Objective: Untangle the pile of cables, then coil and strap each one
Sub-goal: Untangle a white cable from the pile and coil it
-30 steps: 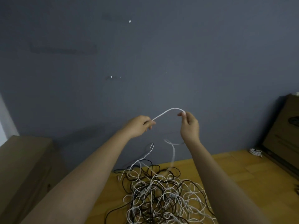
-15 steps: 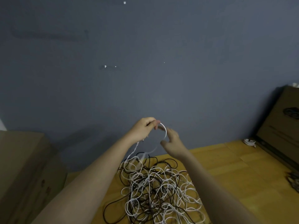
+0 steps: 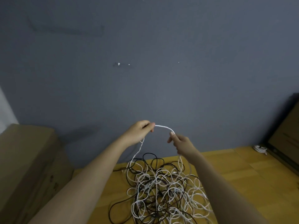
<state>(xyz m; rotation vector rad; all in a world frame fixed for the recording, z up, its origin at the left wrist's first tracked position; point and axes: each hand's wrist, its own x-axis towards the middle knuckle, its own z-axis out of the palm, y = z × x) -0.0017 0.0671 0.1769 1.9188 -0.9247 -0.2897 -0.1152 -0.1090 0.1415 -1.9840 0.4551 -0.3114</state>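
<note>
White cable (image 3: pixel 164 127) between both hands, above pile (image 3: pixel 163 189)

cable pile (image 3: pixel 163 191) cropped below, box (image 3: pixel 288 136) cropped right

Two bare forearms and hands

No sleeves are worn: both forearms are seen uncovered up to the frame edge. The left hand (image 3: pixel 139 133) and right hand (image 3: pixel 182 143) are likewise left bare and ungloved.

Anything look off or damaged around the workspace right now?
Only small things. The grey wall has chipped white spots, the clearest at mid-height. A small white cable bundle lies apart from the main pile, on the floor by the cardboard at right. Nothing looks spilled.
</note>
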